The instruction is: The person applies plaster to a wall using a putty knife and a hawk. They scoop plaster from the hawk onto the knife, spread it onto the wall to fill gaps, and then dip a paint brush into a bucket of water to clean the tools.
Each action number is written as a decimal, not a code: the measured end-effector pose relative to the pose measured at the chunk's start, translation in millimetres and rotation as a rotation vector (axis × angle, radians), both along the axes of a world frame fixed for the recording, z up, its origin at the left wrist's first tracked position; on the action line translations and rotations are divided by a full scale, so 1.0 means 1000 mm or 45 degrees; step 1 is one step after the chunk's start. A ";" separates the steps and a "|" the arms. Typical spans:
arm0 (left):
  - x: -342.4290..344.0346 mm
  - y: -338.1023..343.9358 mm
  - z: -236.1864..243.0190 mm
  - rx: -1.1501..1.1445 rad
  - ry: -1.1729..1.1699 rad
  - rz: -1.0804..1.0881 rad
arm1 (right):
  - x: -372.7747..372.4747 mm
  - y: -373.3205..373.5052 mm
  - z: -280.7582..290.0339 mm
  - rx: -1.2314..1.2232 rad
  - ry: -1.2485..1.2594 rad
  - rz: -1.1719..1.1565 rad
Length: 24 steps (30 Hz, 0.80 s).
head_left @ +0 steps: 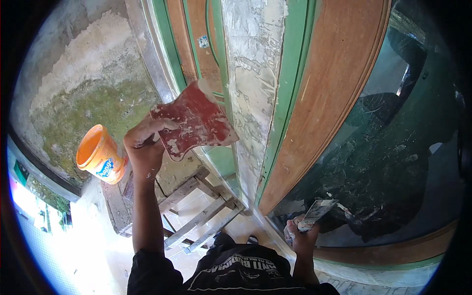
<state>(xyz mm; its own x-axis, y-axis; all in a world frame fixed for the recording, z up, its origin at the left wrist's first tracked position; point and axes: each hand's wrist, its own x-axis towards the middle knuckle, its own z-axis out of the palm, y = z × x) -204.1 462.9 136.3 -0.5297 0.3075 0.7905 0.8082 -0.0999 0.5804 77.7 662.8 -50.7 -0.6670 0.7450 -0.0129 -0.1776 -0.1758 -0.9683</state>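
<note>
**Filler on a green-and-brown door frame**

A wooden door frame (295, 98) painted green, with brown panels, is seen patched with pale filler (dark glass lies to its right). A rough wooden stand (196, 216) and an orange plastic bucket (101, 155) are placed below a mossy plaster wall (83, 88). A flat red plastic scraper (194, 123) smeared with filler is gripped by the closed fingers of the left hand (145, 147), against the frame. A small metal putty knife (317, 212) is clasped in the right hand (301, 236), low beside the glass.
</note>
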 end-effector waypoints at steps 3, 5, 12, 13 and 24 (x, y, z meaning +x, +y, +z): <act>-0.001 -0.003 -0.004 -0.018 0.046 0.223 | 0.000 -0.001 0.003 -0.074 0.039 0.023; 0.001 -0.017 -0.009 -0.063 -0.355 0.338 | -0.004 -0.004 0.009 0.094 0.018 0.001; -0.015 0.010 -0.018 0.097 -0.288 -0.052 | -0.008 -0.010 0.011 -0.043 0.007 0.008; -0.017 0.022 -0.020 0.158 -0.380 -0.247 | -0.008 -0.008 0.004 0.015 0.022 0.044; -0.040 0.125 -0.057 0.522 -0.673 -0.635 | 0.000 -0.021 0.046 0.087 -0.289 -0.105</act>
<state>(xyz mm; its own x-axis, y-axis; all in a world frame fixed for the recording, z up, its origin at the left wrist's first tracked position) -244.5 587.5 79.2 -0.7402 0.3460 0.5766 0.2449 -0.6599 0.7104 77.7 642.3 -4.7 -0.5899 0.8008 -0.1035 0.0350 -0.1027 -0.9941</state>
